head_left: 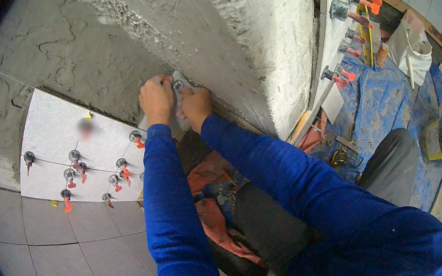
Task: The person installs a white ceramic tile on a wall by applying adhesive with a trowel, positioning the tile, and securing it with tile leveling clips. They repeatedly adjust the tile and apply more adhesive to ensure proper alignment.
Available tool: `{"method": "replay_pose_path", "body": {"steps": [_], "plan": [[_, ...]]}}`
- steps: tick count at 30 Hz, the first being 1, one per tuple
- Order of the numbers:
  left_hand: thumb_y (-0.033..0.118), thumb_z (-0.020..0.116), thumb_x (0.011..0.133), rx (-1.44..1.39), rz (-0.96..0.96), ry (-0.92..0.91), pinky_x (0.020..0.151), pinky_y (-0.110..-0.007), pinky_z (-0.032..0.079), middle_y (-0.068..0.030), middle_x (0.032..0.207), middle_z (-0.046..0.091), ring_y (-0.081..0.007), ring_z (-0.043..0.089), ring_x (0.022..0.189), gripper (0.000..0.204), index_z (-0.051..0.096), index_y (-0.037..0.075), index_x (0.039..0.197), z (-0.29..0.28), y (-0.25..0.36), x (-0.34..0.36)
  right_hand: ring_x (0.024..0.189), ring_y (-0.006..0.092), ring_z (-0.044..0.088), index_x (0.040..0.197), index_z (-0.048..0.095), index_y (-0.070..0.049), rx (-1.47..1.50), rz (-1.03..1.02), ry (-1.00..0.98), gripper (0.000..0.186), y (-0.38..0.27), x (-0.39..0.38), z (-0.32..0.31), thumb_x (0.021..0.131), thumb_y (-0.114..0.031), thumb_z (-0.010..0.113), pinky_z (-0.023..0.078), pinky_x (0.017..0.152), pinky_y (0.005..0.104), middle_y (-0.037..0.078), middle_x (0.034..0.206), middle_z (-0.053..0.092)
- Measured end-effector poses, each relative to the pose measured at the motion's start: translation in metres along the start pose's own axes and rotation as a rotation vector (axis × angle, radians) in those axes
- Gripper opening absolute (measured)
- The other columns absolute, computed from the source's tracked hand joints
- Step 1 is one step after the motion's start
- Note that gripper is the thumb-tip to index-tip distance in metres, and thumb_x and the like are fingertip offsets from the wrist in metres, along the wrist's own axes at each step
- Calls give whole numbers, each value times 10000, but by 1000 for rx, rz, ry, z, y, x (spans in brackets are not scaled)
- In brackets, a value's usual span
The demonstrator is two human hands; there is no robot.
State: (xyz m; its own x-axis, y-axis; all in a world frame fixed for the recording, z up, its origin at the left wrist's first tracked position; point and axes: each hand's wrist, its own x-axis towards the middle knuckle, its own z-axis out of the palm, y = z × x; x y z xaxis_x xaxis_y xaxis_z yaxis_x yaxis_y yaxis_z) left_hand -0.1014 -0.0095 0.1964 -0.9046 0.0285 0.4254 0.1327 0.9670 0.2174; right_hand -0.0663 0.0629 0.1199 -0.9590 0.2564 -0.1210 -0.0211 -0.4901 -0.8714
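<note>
In the corner where the mortar bed meets the plastered wall, both my hands work close together over a narrow white tile piece (182,122). My left hand (157,100) is closed, its curled fingertips near a dark round tile leveling clip (178,85); what they grip is hidden. From the other side, my right hand (196,107) pinches at this clip. Left of my hands lie white tiles (57,126), their joints set with several leveling clips (122,166) with red handles.
Rough grey mortar (63,41) spreads beyond the tiles; grey floor tiles (59,265) lie nearer. A plastered wall (280,35) rises right of my hands. Further right are more clips (341,9), a blue tarp (363,113), a white bag (413,51) and a bucket (438,143).
</note>
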Motion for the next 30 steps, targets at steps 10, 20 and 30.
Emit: {"method": "replay_pose_path", "body": {"steps": [10, 20, 30], "plan": [[303, 651, 934, -59, 39, 138, 835, -511, 542, -253, 950, 731, -434, 705, 922, 290, 792, 56, 992, 1, 2, -12, 507, 159, 549, 1096, 692, 17, 193, 177, -12, 238, 7, 3, -2, 1010, -162, 560, 414, 455, 323, 39, 685, 594], [328, 650, 989, -965, -571, -199, 717, -453, 519, -196, 909, 733, -324, 690, 833, 372, 723, -31, 925, 42, -5, -41, 1038, 491, 664, 1101, 707, 65, -162, -79, 61, 489, 35, 18, -5, 1030, -379, 515, 526, 900, 504, 332, 1064, 700], [284, 659, 992, -1075, -685, -123, 726, -416, 563, -100, 898, 716, -256, 673, 767, 298, 705, -7, 944, 56, -1, -18, 888, 337, 704, 966, 715, 82, -197, -115, 231, 341, 11, -2, 1, 996, -236, 596, 530, 819, 432, 217, 932, 741]]}}
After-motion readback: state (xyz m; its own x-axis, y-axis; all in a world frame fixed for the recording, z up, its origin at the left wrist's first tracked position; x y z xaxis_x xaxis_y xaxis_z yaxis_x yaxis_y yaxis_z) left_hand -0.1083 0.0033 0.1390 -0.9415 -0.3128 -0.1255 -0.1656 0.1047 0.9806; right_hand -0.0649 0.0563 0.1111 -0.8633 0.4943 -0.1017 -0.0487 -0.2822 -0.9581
